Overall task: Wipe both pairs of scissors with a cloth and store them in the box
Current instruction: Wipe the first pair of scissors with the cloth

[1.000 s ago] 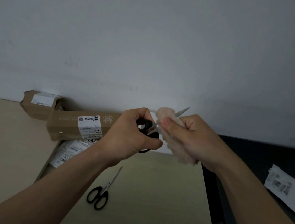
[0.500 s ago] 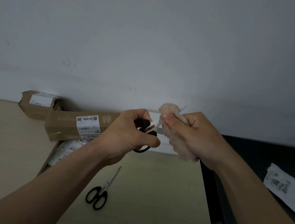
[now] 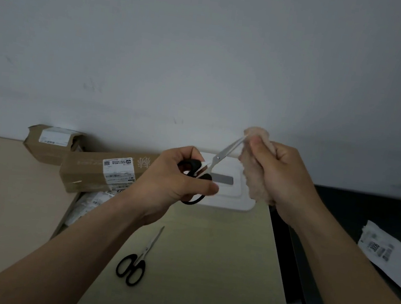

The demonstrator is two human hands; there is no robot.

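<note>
My left hand point(image 3: 173, 181) grips the black handles of one pair of scissors point(image 3: 221, 155), held in the air with the blades pointing up and to the right. My right hand point(image 3: 279, 178) holds a fluffy pale pink cloth point(image 3: 253, 180) bunched round the blade tips. Most of the blades show bare between my hands. A second pair of black-handled scissors point(image 3: 137, 262) lies shut on the pale table point(image 3: 206, 265) below my left forearm. A white box point(image 3: 229, 192) with a grey strip on its lid sits on the table behind the held scissors.
Two brown cardboard parcels point(image 3: 99, 173) with white labels lie at the back left by the wall. Labelled packets point(image 3: 86, 203) sit in the gap beside the table. A white labelled bag point(image 3: 383, 250) lies on the dark surface at the right.
My right hand has slid the cloth up along the blades to their tips, baring most of the blades. The white box has come into sight behind them.
</note>
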